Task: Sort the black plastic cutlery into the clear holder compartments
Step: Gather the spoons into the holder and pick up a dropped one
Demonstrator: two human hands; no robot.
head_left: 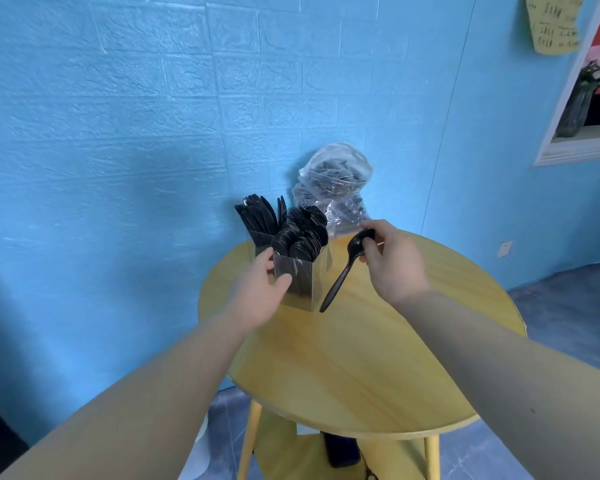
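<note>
Right now the fingers of the right hand (390, 259) curl around the bowl end of a black spoon (343, 271), pinching it between thumb and fingertips; the handle slants down and to the left, its tip low over the round yellow table (361, 358), just beside the near corner of the clear holder (297, 282). Whether the tip touches the tabletop cannot be told. The left hand (257, 292) grips the holder's near left side, thumb pressed on the front wall and the other fingers wrapped around the far side. Inside the holder, spoons (300, 240) fill the near compartment bowls up, forks (305, 214) stand tines up in the compartment behind them, and knives (257, 213) rise from the compartment on the far left. Behind the holder, against the blue brick-patterned wall (118, 133), sits a clear plastic bag (333, 181) with more black cutlery in it. Both bare forearms reach in from the bottom of the view. A lower shelf (291, 452) under the tabletop holds a dark object.
</note>
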